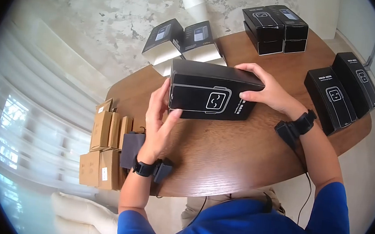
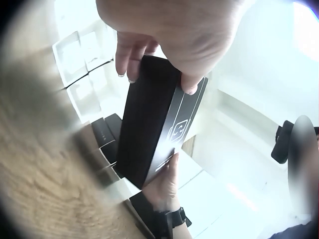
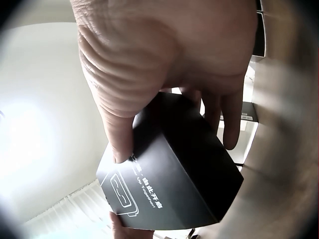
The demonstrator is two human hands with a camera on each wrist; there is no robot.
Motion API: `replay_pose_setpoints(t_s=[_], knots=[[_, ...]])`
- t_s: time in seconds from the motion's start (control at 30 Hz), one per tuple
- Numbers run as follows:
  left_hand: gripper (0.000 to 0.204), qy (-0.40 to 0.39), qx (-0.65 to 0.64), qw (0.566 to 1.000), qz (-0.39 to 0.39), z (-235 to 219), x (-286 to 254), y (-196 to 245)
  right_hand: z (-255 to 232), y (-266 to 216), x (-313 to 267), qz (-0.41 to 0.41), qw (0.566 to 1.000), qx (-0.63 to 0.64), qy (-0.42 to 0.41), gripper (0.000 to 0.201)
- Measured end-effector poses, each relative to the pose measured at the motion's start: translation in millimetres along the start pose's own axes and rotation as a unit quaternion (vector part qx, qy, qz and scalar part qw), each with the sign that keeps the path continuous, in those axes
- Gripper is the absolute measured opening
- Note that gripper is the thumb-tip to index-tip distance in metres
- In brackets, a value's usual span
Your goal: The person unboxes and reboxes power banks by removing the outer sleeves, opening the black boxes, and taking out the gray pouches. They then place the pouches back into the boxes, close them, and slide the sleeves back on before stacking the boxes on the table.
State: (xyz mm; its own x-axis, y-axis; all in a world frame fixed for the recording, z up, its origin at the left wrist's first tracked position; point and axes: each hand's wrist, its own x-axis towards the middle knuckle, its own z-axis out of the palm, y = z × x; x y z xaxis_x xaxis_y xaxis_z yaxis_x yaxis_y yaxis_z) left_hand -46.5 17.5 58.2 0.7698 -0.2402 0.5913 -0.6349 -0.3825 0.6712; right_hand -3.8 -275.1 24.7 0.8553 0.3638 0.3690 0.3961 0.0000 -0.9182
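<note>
A black box with a white-line face drawing is held up over the table between both hands. The left hand grips its left end, thumb on the printed side and fingers around the end. At the other end the right hand holds it, thumb on the printed side, other fingers over the far edge. In the left wrist view the box hangs tilted, with the right hand at its lower end. The right wrist view shows the box's end below the palm.
Two open-ended boxes stand behind on the wooden table. Several stacked black boxes are at the back right, and two more at the right. Several brown cartons and a dark grey item lie at the left edge.
</note>
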Motion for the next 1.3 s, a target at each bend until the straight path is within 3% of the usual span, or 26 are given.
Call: replay_pose_setpoints(t_s=[0.03,0.1,0.17,0.27,0.3,0.33,0.37,0.43,0.67,0.73,0.77,0.83,0.87,0.93,1.1,1.2,1.3], knots=[[0.051,-0.001,0.004,1.000,-0.002,-6,6,6,0,-1,0,0.000,1.000,0.005,-0.001,0.065],[0.038,-0.049,0.028,0.998,0.029,-26,22,10,-1,0,1,0.084,0.991,0.101,0.001,0.059],[0.027,0.000,0.189,0.980,0.058,-38,40,18,1,9,2,0.095,0.986,0.140,0.008,0.057],[0.023,0.026,0.294,0.955,0.045,-55,67,-8,3,26,-1,0.138,0.987,-0.017,-0.075,0.065],[0.022,0.022,0.390,0.918,0.072,-58,76,-17,5,24,-2,0.135,0.988,-0.014,-0.073,0.065],[0.022,0.019,0.482,0.870,0.099,-59,84,-26,7,22,-2,0.199,0.977,0.011,-0.080,0.066],[0.022,0.019,0.484,0.869,0.100,-58,91,-35,7,21,-2,0.263,0.960,0.035,-0.087,0.067],[0.027,-0.008,0.568,0.809,0.152,-56,102,-52,7,22,-2,0.255,0.962,0.028,-0.089,0.065],[0.032,-0.078,0.631,0.764,0.108,-55,132,-83,4,7,-5,0.267,0.958,0.042,-0.096,0.066],[0.036,0.001,0.681,0.727,0.087,-52,127,-71,3,4,-6,0.266,0.958,0.042,-0.100,0.066],[0.036,-0.004,0.679,0.728,0.090,-51,121,-63,4,4,-6,0.262,0.959,0.041,-0.098,0.066],[0.036,0.059,0.708,0.699,0.078,-48,103,-37,4,7,-7,0.265,0.958,0.047,-0.097,0.066],[0.036,0.051,0.708,0.700,0.074,-48,92,-26,4,7,-6,0.251,0.962,0.046,-0.101,0.067],[0.038,0.108,0.702,0.698,0.096,-52,68,-8,4,5,-5,0.254,0.960,0.043,-0.108,0.067],[0.035,0.120,0.705,0.697,0.042,-72,11,6,7,20,-2,0.246,0.962,-0.009,-0.116,0.066],[0.028,0.044,0.702,0.710,0.009,-59,-12,17,5,24,-1,0.260,0.960,-0.012,-0.099,0.058],[0.020,-0.061,0.600,0.797,0.040,-32,-27,23,0,37,-2,0.211,0.973,0.061,-0.071,0.065]])
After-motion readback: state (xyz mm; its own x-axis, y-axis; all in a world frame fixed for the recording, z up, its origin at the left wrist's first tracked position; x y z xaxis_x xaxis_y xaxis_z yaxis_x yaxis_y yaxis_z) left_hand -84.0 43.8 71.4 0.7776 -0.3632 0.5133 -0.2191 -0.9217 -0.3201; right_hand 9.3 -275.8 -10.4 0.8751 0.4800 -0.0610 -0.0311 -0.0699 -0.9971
